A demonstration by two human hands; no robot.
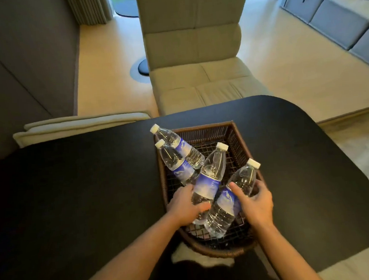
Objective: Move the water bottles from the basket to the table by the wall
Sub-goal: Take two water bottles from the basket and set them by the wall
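Living rm w/ pale floor; a beige padded lounge chair (195, 51) sits beyond the matte black rounded table (73, 191) I'm leaning over. On it, right under my arms, is the dark brown woven wicker basket (236, 136) w/ open mesh bottom, holding 4 clear plastic water bottles w/ blue labels and white caps, all tilted.

My left hand (187, 207) is down inside the basket, fingers curled round the lower body of the middle bottle (211, 177), cap pointing away from me. My right hand (256, 202) wraps the near-right bottle (223, 211) at its label, thumb across the front, other fingers behind it near the basket's right rim. Can't tell if either bottle is off the mesh yet, prob. not.

Ahead of my left hand, 2 more bottles lean side by side against the far-left corner: the nearer one (176, 162) and the farther one (180, 146), caps poking over the rim. Grey sofa (345, 19) far right of my right hand.
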